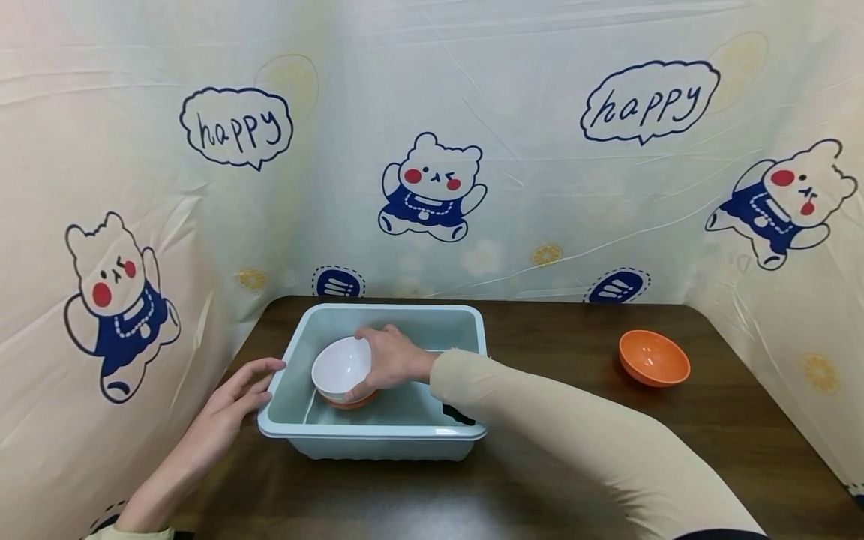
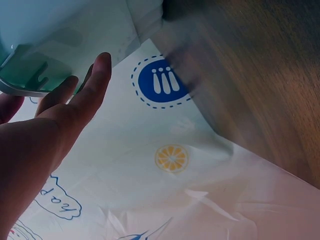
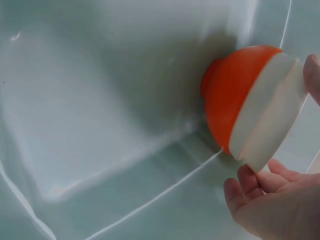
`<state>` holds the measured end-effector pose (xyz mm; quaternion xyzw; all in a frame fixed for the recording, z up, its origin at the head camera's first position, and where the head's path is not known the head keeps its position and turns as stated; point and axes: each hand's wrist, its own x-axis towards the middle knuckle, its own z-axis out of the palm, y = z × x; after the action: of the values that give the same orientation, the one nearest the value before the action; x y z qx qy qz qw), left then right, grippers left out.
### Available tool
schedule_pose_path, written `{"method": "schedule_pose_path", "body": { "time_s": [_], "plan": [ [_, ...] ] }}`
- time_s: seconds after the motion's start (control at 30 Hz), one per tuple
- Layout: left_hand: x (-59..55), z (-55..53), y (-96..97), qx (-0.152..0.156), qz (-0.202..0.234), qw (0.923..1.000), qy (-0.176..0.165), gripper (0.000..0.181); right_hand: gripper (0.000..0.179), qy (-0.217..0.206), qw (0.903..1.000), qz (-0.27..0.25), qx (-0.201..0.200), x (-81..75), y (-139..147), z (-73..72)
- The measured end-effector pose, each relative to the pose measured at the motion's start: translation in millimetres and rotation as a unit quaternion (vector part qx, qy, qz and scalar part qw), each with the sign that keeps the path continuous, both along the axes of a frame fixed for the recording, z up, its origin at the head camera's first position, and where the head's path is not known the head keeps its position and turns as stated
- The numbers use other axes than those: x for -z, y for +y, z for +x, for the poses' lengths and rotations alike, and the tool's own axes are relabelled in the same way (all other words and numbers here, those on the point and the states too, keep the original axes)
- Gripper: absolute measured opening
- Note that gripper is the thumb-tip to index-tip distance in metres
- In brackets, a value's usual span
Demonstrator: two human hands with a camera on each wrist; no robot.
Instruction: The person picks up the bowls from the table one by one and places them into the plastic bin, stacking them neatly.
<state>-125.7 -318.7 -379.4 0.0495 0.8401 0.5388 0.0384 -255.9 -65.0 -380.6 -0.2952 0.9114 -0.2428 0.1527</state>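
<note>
Right hand [image 1: 390, 361] pinching a white bowl [image 1: 340, 367] inside a light blue plastic bin [image 1: 381, 448]

A person works at a dark wooden table [image 1: 553, 337]. The white bowl sits in the left half of the bin, nested in an orange bowl [image 3: 237, 90], its pale wall rising above the orange rim. The right hand reaches in from the right, its thumb against one side of the white bowl and its fingers against the opposite side. The left hand [image 1: 232, 397] is at the bin's left edge, its fingers extended and slightly apart, fingertips touching the rim; the position of its thumb cannot be told. A second orange bowl [image 1: 655, 358] stands upright on the table, well apart from the bin, to the right. Behind is a pale curtain [image 1: 526, 195] printed with cartoon bears, lemon slices and the word "happy" in speech bubbles.
</note>
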Motion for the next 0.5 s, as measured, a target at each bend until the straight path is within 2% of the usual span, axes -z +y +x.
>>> {"method": "schedule_pose_path", "body": {
  "time_s": [0.23, 0.5],
  "plan": [
    [0.3, -0.3, 0.7, -0.002, -0.002, 1.0, -0.001, 0.04, 0.093, 0.002, 1.0, 0.001, -0.009, -0.1, 1.3, 0.2],
    [-0.2, -1.2, 1.1, -0.003, -0.002, 1.0, -0.005, 0.04, 0.118, -0.016, 0.9997, 0.005, 0.017, 0.4, 0.8, 3.3]
  ]
}}
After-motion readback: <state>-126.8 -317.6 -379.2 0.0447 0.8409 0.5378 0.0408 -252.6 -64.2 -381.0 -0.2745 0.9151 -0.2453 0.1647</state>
